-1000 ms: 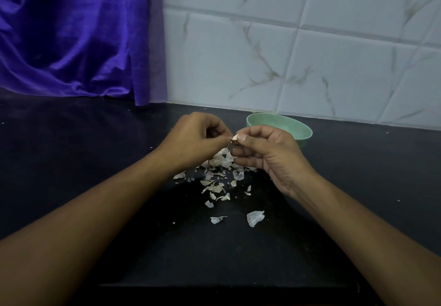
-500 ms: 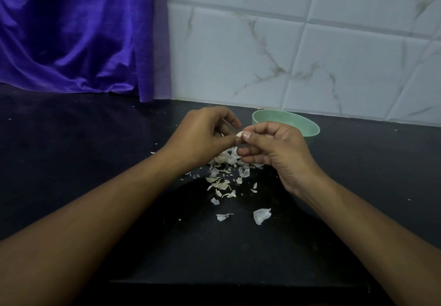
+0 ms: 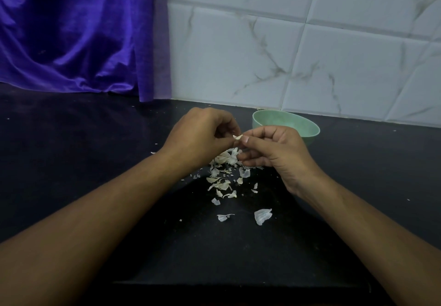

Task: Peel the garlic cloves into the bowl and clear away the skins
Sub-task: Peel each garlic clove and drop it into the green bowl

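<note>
Pinching a garlic clove (image 3: 238, 137) between both hands, held up in the air over the counter (image 3: 71, 157), just in front of the bowl (image 3: 309, 131) as the camera sees it.

My left hand (image 3: 202, 136) has thumb and forefinger closed tight on the clove's left end, other fingers curled in toward the palm. My right hand (image 3: 274, 150) nips the right end with thumb and forefinger, thumbnail facing the camera, and the other three fingers are curled underneath.

Only a small part of the clove shows between my fingertips. It is small and off-white, with a papery flap sticking out at the top. I can't tell how much skin is left on it.

The bowl is pale green and round. It stands upright on the counter behind my right hand, close to the tiled wall (image 3: 310, 62). My knuckles cover its near rim. Only the bare inner wall shows, so I can't tell what's in the bottom.

The skins (image 3: 224, 162) lie in a loose white heap on the counter right below my hands, with flakes scattered toward me. One bigger curled piece (image 3: 262, 216) sits apart from the heap, nearest me, with a smaller scrap just to its left.

The counter is dark. A purple curtain (image 3: 71, 33) hangs at the back left, its hem touching the counter.
</note>
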